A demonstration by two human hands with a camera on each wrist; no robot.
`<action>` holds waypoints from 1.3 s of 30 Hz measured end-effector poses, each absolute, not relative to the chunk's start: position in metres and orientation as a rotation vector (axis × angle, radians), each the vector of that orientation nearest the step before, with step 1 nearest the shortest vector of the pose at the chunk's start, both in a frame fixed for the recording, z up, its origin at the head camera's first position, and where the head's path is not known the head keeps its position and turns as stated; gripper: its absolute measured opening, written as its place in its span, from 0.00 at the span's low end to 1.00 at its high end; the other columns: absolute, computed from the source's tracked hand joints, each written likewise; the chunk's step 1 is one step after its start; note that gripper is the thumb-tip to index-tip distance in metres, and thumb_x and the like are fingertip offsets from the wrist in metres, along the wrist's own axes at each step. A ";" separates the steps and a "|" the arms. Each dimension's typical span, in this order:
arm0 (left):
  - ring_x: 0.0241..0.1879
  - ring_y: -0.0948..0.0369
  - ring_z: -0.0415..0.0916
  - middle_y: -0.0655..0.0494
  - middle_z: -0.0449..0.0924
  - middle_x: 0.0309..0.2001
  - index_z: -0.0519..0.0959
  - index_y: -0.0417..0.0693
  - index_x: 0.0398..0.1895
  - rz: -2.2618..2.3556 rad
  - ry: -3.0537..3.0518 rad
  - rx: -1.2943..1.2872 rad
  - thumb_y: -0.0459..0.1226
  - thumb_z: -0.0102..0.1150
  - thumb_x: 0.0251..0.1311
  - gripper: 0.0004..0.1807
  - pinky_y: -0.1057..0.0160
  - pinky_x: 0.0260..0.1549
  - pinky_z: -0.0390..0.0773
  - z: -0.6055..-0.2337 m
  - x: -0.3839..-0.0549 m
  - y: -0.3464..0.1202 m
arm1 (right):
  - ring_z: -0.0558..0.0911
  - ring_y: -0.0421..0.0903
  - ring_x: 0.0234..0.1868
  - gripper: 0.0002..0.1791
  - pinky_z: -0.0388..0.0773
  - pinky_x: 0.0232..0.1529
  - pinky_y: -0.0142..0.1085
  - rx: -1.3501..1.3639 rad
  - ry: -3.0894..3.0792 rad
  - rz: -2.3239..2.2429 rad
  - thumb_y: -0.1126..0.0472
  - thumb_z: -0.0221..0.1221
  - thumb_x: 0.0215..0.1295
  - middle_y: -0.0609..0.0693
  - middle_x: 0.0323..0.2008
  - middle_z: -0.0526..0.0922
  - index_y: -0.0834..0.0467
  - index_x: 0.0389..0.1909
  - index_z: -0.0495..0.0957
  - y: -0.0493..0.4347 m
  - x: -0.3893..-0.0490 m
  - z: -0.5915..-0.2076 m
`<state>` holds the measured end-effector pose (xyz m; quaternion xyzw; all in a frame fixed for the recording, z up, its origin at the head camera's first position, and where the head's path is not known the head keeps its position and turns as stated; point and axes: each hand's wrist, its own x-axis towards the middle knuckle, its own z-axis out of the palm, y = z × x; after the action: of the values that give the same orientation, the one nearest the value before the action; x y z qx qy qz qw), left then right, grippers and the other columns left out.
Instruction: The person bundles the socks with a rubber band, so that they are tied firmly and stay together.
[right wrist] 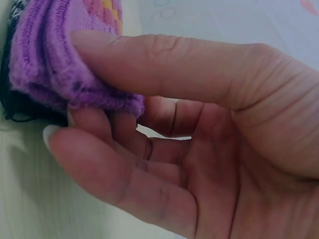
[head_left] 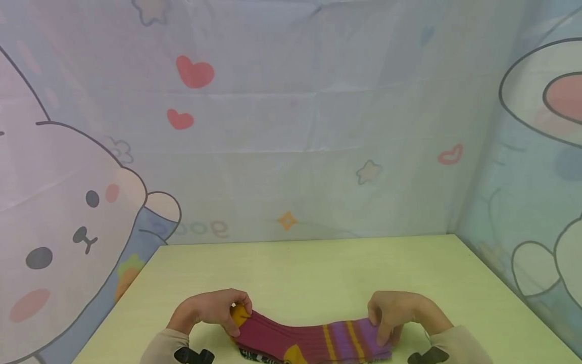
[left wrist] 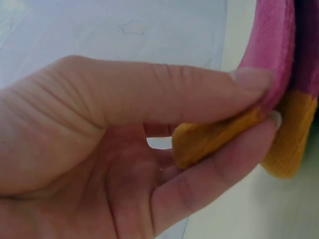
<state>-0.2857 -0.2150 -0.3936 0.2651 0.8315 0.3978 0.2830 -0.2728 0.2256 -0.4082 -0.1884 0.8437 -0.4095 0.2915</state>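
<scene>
A magenta sock [head_left: 282, 331] with a yellow toe, a yellow heel and a purple, yellow-striped leg lies lengthwise between both hands at the table's front. My left hand [head_left: 218, 308] pinches its toe between thumb and fingers. In the left wrist view, a second yellow toe [left wrist: 289, 142] hangs beside the pinched one, outside the grip. My right hand [head_left: 393, 313] pinches the purple cuff [right wrist: 75, 64] at the other end; another purple ribbed layer lies against it. Under the sock shows a black-and-white patterned fabric [head_left: 255, 356], mostly hidden.
The pale yellow-green table [head_left: 309, 273] extends behind the socks to a printed cloth backdrop [head_left: 282, 126]. More of this cloth stands along the left and right sides. A black wrist camera [head_left: 194, 355] sits on the left sleeve, with another [head_left: 427, 356] on the right.
</scene>
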 end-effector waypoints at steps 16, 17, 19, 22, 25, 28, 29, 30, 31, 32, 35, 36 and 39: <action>0.35 0.51 0.79 0.45 0.73 0.41 0.74 0.37 0.42 1.087 2.218 0.616 0.18 0.67 0.52 0.17 0.53 0.32 0.84 -0.399 -0.284 -0.214 | 0.84 0.52 0.24 0.16 0.83 0.26 0.43 -0.449 2.311 -0.977 0.78 0.72 0.46 0.58 0.31 0.79 0.65 0.30 0.75 0.223 -0.269 -0.406; 0.35 0.51 0.79 0.44 0.73 0.40 0.74 0.37 0.42 1.086 2.219 0.617 0.18 0.67 0.52 0.17 0.53 0.32 0.84 -0.399 -0.284 -0.214 | 0.84 0.52 0.24 0.16 0.83 0.26 0.43 -0.450 2.314 -0.970 0.78 0.72 0.46 0.58 0.32 0.79 0.65 0.30 0.75 0.223 -0.268 -0.406; 0.34 0.52 0.79 0.45 0.73 0.40 0.74 0.37 0.42 1.087 2.220 0.616 0.18 0.67 0.51 0.18 0.53 0.32 0.84 -0.400 -0.285 -0.214 | 0.84 0.51 0.24 0.16 0.83 0.26 0.43 -0.456 2.320 -0.960 0.78 0.72 0.45 0.57 0.32 0.79 0.64 0.30 0.75 0.223 -0.268 -0.406; 0.35 0.52 0.79 0.45 0.73 0.41 0.74 0.38 0.42 1.086 2.226 0.611 0.18 0.68 0.51 0.18 0.54 0.33 0.84 -0.402 -0.285 -0.213 | 0.85 0.51 0.25 0.16 0.83 0.26 0.43 -0.461 2.320 -0.952 0.78 0.72 0.45 0.57 0.31 0.79 0.64 0.30 0.75 0.223 -0.268 -0.406; 0.37 0.53 0.78 0.46 0.74 0.43 0.73 0.38 0.43 1.083 2.223 0.614 0.18 0.68 0.51 0.19 0.55 0.35 0.84 -0.404 -0.285 -0.214 | 0.85 0.52 0.25 0.16 0.83 0.26 0.43 -0.462 2.320 -0.947 0.78 0.72 0.45 0.57 0.31 0.79 0.64 0.30 0.75 0.223 -0.268 -0.407; 0.40 0.53 0.77 0.48 0.74 0.45 0.73 0.39 0.43 1.069 2.226 0.642 0.19 0.69 0.51 0.19 0.57 0.37 0.81 -0.405 -0.287 -0.215 | 0.85 0.52 0.25 0.16 0.83 0.26 0.43 -0.463 2.320 -0.939 0.77 0.72 0.45 0.57 0.30 0.80 0.64 0.30 0.75 0.223 -0.268 -0.407; 0.40 0.53 0.76 0.49 0.74 0.45 0.73 0.39 0.43 1.065 2.224 0.653 0.19 0.69 0.50 0.19 0.58 0.38 0.79 -0.405 -0.287 -0.215 | 0.85 0.52 0.25 0.16 0.83 0.26 0.43 -0.462 2.318 -0.937 0.77 0.72 0.45 0.57 0.30 0.80 0.64 0.29 0.75 0.223 -0.268 -0.407; 0.41 0.53 0.76 0.50 0.74 0.45 0.73 0.40 0.42 1.056 2.225 0.666 0.19 0.69 0.50 0.20 0.58 0.38 0.78 -0.405 -0.288 -0.215 | 0.85 0.52 0.25 0.16 0.83 0.26 0.43 -0.464 2.316 -0.938 0.77 0.72 0.45 0.57 0.30 0.80 0.64 0.29 0.75 0.223 -0.269 -0.407; 0.41 0.53 0.76 0.51 0.74 0.44 0.73 0.40 0.42 1.050 2.232 0.678 0.20 0.70 0.50 0.20 0.59 0.39 0.76 -0.406 -0.288 -0.215 | 0.85 0.52 0.25 0.16 0.83 0.27 0.43 -0.464 2.313 -0.939 0.77 0.72 0.45 0.57 0.30 0.80 0.64 0.29 0.75 0.223 -0.269 -0.407; 0.41 0.53 0.76 0.52 0.74 0.44 0.73 0.41 0.41 1.042 2.240 0.692 0.20 0.71 0.49 0.20 0.59 0.39 0.74 -0.406 -0.289 -0.215 | 0.85 0.52 0.25 0.16 0.83 0.27 0.43 -0.463 2.311 -0.939 0.77 0.72 0.45 0.57 0.30 0.80 0.64 0.29 0.75 0.223 -0.269 -0.407; 0.41 0.54 0.75 0.52 0.73 0.42 0.72 0.41 0.40 1.033 2.245 0.719 0.21 0.72 0.48 0.20 0.60 0.38 0.72 -0.406 -0.290 -0.215 | 0.85 0.52 0.25 0.16 0.83 0.27 0.43 -0.462 2.304 -0.945 0.77 0.72 0.45 0.58 0.30 0.80 0.64 0.29 0.75 0.223 -0.269 -0.407; 0.40 0.54 0.74 0.52 0.73 0.41 0.71 0.40 0.39 1.031 2.248 0.726 0.21 0.72 0.48 0.21 0.60 0.38 0.71 -0.406 -0.290 -0.214 | 0.85 0.52 0.25 0.16 0.83 0.27 0.43 -0.462 2.304 -0.944 0.77 0.72 0.45 0.58 0.30 0.80 0.64 0.29 0.75 0.223 -0.269 -0.407; 0.37 0.55 0.71 0.51 0.73 0.40 0.71 0.39 0.38 1.032 2.246 0.736 0.21 0.73 0.48 0.20 0.61 0.36 0.69 -0.406 -0.289 -0.214 | 0.85 0.53 0.25 0.16 0.83 0.27 0.43 -0.464 2.305 -0.940 0.76 0.73 0.46 0.58 0.30 0.81 0.64 0.29 0.75 0.223 -0.270 -0.407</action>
<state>-0.2894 -0.2139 -0.4059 0.2741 0.8368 0.3843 0.2776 -0.2700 0.2235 -0.4073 -0.1748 0.8683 -0.3540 0.3002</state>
